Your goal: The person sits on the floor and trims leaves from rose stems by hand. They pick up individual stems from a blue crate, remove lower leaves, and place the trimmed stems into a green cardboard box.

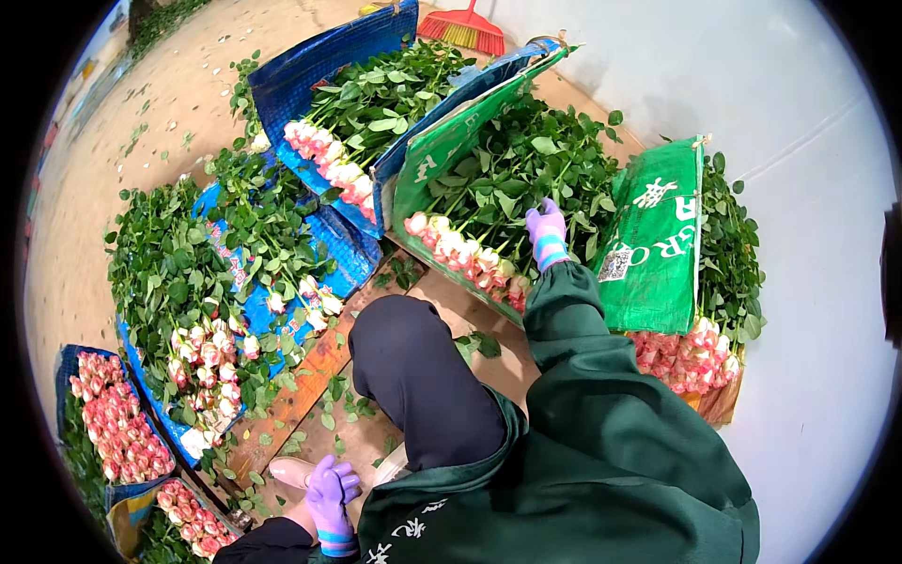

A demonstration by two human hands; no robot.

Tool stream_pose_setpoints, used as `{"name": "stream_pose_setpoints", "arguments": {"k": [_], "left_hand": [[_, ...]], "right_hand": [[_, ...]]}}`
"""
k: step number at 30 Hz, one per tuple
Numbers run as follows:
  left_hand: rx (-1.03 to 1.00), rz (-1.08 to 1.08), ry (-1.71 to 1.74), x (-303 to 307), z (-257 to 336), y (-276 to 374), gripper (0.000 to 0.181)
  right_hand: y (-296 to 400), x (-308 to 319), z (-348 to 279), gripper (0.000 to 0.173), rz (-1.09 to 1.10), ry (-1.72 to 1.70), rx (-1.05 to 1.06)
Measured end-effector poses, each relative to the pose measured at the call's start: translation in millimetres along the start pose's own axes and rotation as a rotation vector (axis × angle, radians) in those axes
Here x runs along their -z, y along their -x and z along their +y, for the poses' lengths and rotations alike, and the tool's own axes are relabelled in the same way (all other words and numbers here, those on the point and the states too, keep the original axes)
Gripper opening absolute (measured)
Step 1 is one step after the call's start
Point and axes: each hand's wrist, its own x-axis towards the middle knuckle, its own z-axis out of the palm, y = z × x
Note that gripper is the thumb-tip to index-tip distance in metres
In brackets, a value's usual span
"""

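Observation:
My right hand [547, 227], in a purple glove with a blue-striped cuff, is stretched out over the leaves of a rose bunch [528, 173]. Its fingertips are partly bent, and whether they grip a stem cannot be told. Pink-and-white rose heads [465, 254] line the near edge of this bunch, which lies inside a folded green woven sheet [430, 169]. Low in the view, my left hand [331, 493] in a matching glove hovers by my leg and a pink shoe [287, 471], its fingers apart and nothing visible in it.
A blue-wrapped rose bunch [331, 166] stands beyond. Loose roses [208, 359] lie on a blue sheet [338, 247] at left. Wrapped roses [116, 416] sit lower left, and a green-wrapped bundle [655, 240] stands against the white wall [796, 211]. A red broom [465, 29] leans behind.

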Motion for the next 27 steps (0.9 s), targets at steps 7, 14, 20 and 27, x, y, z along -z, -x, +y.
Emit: {"name": "stream_pose_setpoints", "arguments": {"k": [7,14,20,27], "left_hand": [[-0.127,0.086,0.168,-5.1,40.9,-3.3,0.055],[-0.359,0.199,0.212,-1.4,111.2,-48.9,0.033],[-0.218,0.172,0.164,17.5,133.1,-157.8,0.03],[-0.674,0.417,-1.602,32.1,24.9,-377.7,0.026]], "right_hand": [[60.6,-4.5,-28.4,0.034,-0.579,0.647,0.41],[133.9,64.7,-159.4,0.035,-0.569,-0.194,0.674],[258.1,64.3,-269.9,0.035,-0.931,-0.248,1.25],[275.7,5.7,-247.8,0.033,-1.039,0.047,1.465]]}}
